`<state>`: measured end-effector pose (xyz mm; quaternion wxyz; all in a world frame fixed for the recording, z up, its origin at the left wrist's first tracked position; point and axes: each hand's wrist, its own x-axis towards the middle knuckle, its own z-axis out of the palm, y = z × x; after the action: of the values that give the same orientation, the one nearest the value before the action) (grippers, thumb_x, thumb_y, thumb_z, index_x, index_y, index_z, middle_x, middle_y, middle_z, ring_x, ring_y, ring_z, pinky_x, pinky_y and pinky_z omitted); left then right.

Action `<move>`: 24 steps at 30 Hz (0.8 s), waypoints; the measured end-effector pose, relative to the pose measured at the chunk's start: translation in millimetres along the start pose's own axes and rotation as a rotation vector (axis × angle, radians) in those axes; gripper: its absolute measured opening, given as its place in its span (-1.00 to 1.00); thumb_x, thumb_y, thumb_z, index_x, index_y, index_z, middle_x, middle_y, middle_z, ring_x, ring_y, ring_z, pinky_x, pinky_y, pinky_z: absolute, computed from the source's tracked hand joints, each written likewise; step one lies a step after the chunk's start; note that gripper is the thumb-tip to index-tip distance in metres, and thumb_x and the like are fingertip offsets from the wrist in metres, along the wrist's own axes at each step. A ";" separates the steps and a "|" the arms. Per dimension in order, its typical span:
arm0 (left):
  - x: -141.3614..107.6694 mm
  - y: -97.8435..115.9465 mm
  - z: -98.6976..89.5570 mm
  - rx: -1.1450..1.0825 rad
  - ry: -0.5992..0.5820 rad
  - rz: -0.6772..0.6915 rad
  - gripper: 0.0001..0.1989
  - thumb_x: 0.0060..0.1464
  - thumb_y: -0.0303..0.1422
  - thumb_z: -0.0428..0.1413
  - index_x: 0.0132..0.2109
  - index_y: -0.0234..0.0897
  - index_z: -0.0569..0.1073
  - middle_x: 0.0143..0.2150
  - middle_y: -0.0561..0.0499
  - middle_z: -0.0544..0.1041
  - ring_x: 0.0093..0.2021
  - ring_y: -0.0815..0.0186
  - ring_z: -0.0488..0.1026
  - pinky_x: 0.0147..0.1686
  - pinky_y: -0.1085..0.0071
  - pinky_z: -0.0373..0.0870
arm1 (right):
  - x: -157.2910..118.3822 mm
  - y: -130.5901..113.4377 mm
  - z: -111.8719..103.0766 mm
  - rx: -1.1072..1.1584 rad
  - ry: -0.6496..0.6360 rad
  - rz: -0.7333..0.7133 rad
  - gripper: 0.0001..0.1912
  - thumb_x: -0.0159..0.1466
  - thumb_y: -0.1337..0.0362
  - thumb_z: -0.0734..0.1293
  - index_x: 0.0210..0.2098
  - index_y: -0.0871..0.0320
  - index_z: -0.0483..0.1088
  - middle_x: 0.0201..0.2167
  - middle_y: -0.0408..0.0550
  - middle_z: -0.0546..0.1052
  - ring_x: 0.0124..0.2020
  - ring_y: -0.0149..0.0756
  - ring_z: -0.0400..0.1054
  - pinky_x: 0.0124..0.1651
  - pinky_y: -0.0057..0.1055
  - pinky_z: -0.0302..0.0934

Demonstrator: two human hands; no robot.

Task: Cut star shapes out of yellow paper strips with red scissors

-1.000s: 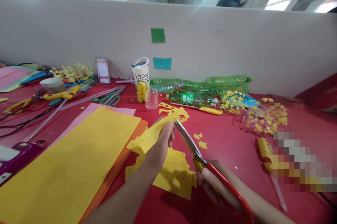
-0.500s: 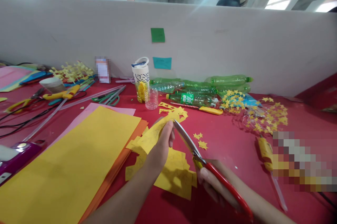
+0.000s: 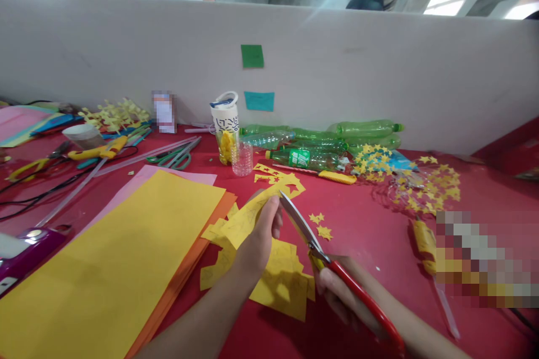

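Note:
My left hand point(image 3: 261, 230) is closed on a strip of yellow paper point(image 3: 246, 216) with faint pencil lines and a star-shaped hole at its far end. Red-handled scissors point(image 3: 311, 244) are gripped in my right hand point(image 3: 341, 291). Their blades look closed or nearly so, and the tips meet the paper by my left thumb; whether they are cutting I cannot tell. Beneath my hands lie more pieces of yellow paper point(image 3: 280, 286). Several small cut-out yellow stars point(image 3: 323, 232) rest right of the blades. Cut scraps with star holes point(image 3: 269, 172) lie beyond the strip.
Large yellow sheets point(image 3: 113, 258) lie on orange and pink ones at left. Green plastic bottles point(image 3: 320, 158) line the white partition point(image 3: 168, 44), near a patterned cup point(image 3: 224, 123). Glue guns point(image 3: 424, 241) lie at both sides. Yellow stars on clear stems point(image 3: 442, 185) stand at right.
The strip in my left hand has turned and shifted slightly, so the star hole at its far end shows more clearly. The scissors have stayed almost in place.

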<state>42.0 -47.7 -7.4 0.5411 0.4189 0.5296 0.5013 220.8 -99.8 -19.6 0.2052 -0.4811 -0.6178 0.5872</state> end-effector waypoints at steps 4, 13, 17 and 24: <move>1.2 -1.9 -0.5 0.030 0.009 0.020 -0.52 0.16 -0.04 -0.05 -0.61 -0.21 0.25 -0.65 0.09 0.20 -0.59 0.39 0.18 -0.51 0.44 0.21 | -0.2 -0.5 -0.6 0.000 -0.007 -0.017 -0.38 0.19 -0.34 0.07 -0.53 0.11 0.14 -0.79 -0.30 0.18 -0.79 -0.53 0.01 -0.71 -0.58 -0.15; 2.2 -8.7 -1.7 -0.002 -0.021 -0.009 -0.53 0.15 -0.01 -0.06 -0.58 -0.22 0.27 -0.62 0.10 0.22 -0.58 0.40 0.18 -0.46 0.45 0.23 | -0.7 -0.8 0.8 0.005 0.017 0.021 -0.36 0.16 -0.37 0.08 -0.50 0.12 0.16 -0.78 -0.29 0.19 -0.77 -0.53 0.00 -0.71 -0.57 -0.16; 1.3 -7.2 -1.5 0.004 -0.029 -0.031 -0.52 0.15 -0.01 -0.06 -0.59 -0.22 0.25 -0.63 0.10 0.20 -0.58 0.40 0.18 -0.46 0.45 0.22 | -1.0 -1.4 1.0 0.002 0.035 0.059 -0.36 0.16 -0.37 0.08 -0.47 0.13 0.18 -0.78 -0.30 0.20 -0.78 -0.53 -0.01 -0.71 -0.58 -0.15; 0.4 -6.7 0.3 0.022 -0.021 -0.030 -0.52 0.15 0.00 -0.08 -0.58 -0.22 0.24 -0.63 0.10 0.20 -0.58 0.40 0.17 -0.47 0.45 0.20 | -1.8 -6.9 1.5 -0.014 0.035 0.107 -0.41 0.20 -0.32 0.09 -0.47 0.12 0.17 -0.80 -0.33 0.18 -0.79 -0.54 -0.04 -0.71 -0.59 -0.16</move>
<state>43.0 -48.2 -14.0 0.5493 0.4222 0.5355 0.4829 217.9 -101.0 -13.0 0.1811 -0.5251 -0.5917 0.5843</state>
